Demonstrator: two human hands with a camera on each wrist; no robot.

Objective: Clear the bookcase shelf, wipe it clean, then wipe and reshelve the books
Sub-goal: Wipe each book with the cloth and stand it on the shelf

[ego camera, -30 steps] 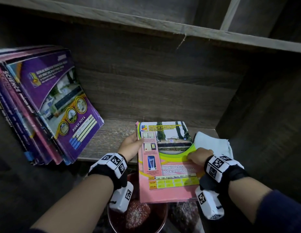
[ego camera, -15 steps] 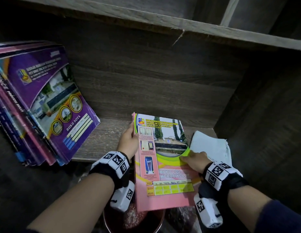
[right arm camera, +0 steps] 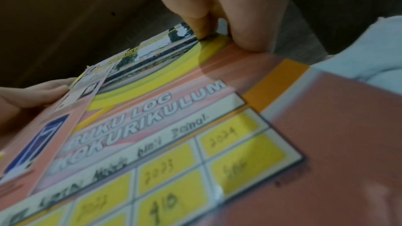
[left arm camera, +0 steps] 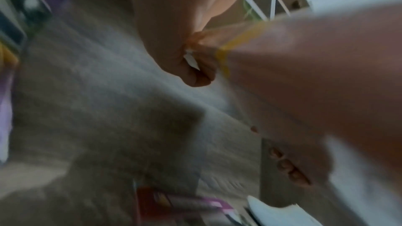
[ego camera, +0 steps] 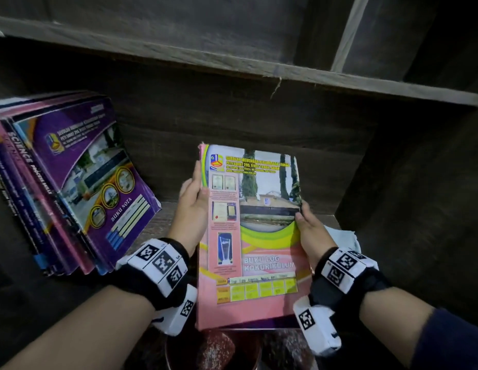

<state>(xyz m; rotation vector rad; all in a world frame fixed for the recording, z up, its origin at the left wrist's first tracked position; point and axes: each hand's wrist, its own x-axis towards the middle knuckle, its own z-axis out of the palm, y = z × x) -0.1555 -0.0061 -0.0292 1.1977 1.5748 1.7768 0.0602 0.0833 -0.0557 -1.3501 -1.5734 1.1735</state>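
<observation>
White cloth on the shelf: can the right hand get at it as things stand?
Probably not right away. The right hand grips the pink log book by its right edge, so it is occupied. The white cloth lies just beyond that hand on the shelf, with nothing seen between them.

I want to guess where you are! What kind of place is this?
Probably a home or school room, at a wooden bookcase. School books lean on the shelf, both hands hold a pink school logbook, and a white cloth lies beside it.
</observation>
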